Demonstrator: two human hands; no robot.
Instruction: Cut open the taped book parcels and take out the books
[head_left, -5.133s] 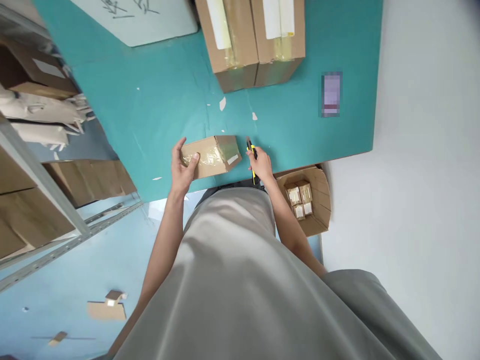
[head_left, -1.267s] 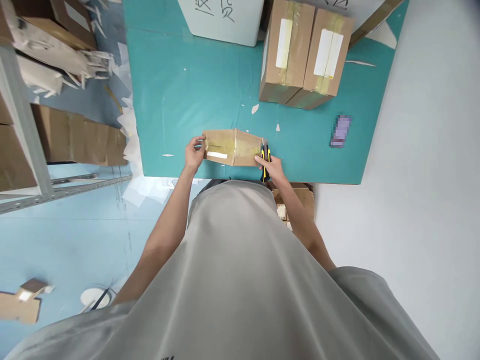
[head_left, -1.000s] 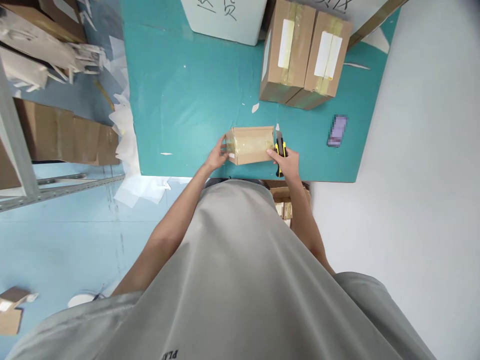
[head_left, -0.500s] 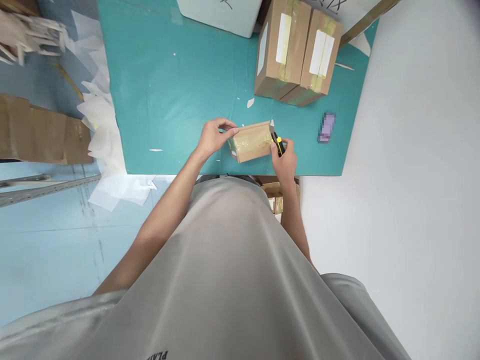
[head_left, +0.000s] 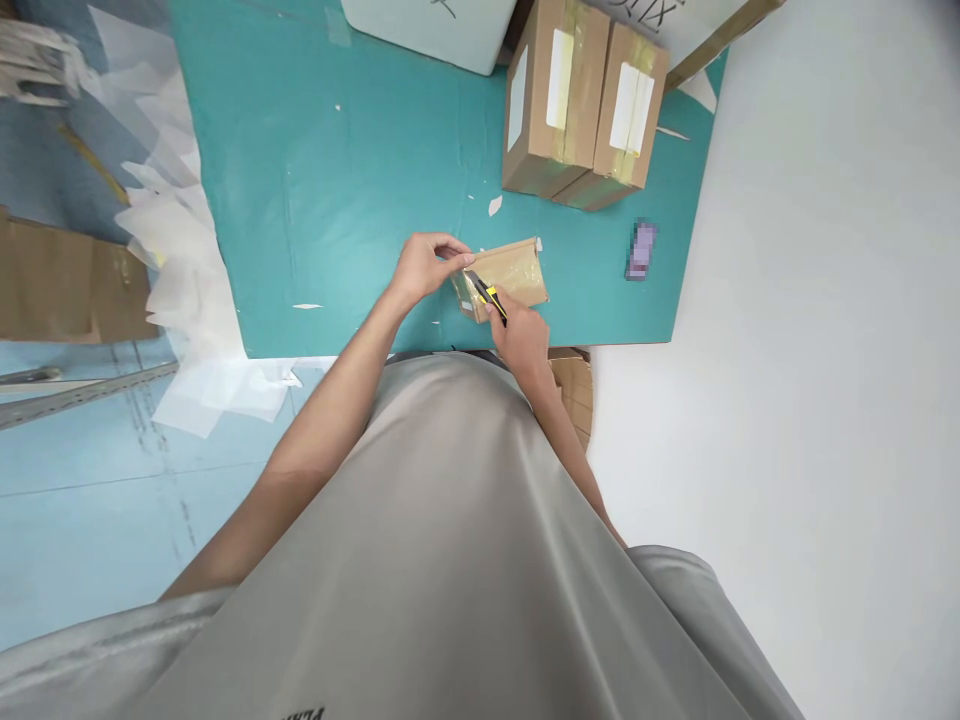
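Note:
A small brown cardboard box (head_left: pixel 517 272) with shiny clear tape across it lies near the front edge of the green-covered table (head_left: pixel 322 200). My left hand (head_left: pixel 431 268) pinches the box's upper left corner between thumb and fingers. In my right hand (head_left: pixel 523 335) is a black and yellow utility knife (head_left: pixel 489 297), its tip over the taped left end of the box. Whether the blade touches the tape I cannot tell.
Two larger taped cartons (head_left: pixel 577 110) stand side by side at the back right, beside a white container (head_left: pixel 431 30). A blurred purple item (head_left: pixel 641 250) lies on the right. White paper sheets (head_left: pixel 187 290) hang along the left edge. An open carton (head_left: pixel 574 385) sits below the front edge.
My right hand has carried the utility knife leftward from the box's right end to its left end. My left hand keeps its hold on the corner. The view has shifted slightly.

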